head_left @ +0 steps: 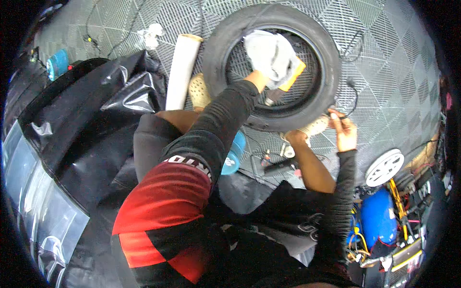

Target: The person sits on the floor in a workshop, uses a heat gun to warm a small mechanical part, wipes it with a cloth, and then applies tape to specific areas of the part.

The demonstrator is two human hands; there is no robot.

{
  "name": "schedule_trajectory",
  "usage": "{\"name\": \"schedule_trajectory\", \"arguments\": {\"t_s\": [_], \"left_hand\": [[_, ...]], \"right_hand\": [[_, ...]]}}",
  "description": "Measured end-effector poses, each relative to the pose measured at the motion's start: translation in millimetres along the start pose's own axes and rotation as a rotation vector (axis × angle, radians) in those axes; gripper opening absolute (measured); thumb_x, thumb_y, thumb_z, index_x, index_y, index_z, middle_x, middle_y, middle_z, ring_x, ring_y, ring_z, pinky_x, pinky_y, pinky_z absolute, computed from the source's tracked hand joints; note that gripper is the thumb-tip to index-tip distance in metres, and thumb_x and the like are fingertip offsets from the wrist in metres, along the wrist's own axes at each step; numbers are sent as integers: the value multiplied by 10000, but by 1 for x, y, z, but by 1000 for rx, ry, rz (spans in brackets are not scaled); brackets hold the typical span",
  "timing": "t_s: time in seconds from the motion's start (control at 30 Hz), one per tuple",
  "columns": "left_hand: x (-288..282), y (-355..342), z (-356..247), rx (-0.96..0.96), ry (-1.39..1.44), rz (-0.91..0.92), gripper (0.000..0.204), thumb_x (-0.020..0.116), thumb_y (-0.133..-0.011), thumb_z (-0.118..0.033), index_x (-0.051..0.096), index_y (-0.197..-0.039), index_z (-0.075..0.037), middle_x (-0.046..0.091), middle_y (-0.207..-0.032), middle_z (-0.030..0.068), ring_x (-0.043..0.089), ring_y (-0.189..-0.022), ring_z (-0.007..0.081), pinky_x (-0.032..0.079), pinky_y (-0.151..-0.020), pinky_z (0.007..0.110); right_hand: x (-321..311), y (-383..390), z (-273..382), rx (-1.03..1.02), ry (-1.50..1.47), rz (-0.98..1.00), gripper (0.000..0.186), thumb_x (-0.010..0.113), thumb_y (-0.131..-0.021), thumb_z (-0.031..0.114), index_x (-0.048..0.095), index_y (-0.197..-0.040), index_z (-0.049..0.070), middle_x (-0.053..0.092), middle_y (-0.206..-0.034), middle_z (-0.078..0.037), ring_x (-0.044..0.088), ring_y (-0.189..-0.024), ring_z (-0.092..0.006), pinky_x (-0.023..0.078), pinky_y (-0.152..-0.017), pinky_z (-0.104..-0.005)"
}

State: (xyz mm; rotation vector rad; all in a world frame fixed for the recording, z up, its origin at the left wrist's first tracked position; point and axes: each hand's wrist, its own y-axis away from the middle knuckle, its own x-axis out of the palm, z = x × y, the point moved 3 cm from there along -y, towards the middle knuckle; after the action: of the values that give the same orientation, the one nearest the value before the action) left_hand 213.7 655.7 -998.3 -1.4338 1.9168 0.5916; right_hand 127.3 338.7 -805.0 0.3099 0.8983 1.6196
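A black tire (218, 45) lies on the floor in front of me. My left hand (260, 78) reaches over its near side into the open centre, wrapped in a bunched light grey cloth (269, 53) that hides the fingers. Beside the cloth, inside the ring, is an orange tool (294, 76) with a dark barrel and metal tip, pointing toward me. Whether my left hand touches this tool is hidden. At the tire's near right edge my right hand (344, 132) has its fingers bent together. A black cable (356, 100) curves right beside those fingertips; what they grip is unclear.
Black plastic sheeting (96, 125) covers the left side. A white roll (184, 69) lies left of the tire. My feet in beige clogs (198, 91) are close to it. A blue container (234, 156), a white spoked wheel (385, 167) and a blue bag (378, 216) sit nearer me.
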Motion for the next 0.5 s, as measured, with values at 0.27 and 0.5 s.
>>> {"name": "schedule_trajectory", "arguments": {"t_s": [0.27, 0.5], "left_hand": [[5, -17, 32, 12, 115, 500, 334, 529, -934, -416, 657, -913, -108, 668, -861, 119, 657, -831, 301, 552, -708, 478], [-58, -43, 56, -724, 476, 1648, 412, 474, -1006, -463, 653, -964, -94, 665, -875, 133, 669, -834, 290, 572, -688, 491]], "right_hand": [[-18, -39, 41, -377, 413, 65, 222, 646, -995, 93, 741, -1178, 10, 679, -1050, -58, 585, -963, -142, 446, -917, -293], [17, 25, 68, -334, 411, 77, 244, 591, -1053, 203, 704, -1106, -6, 615, -852, -7, 551, -686, -80, 452, -653, -251]]}}
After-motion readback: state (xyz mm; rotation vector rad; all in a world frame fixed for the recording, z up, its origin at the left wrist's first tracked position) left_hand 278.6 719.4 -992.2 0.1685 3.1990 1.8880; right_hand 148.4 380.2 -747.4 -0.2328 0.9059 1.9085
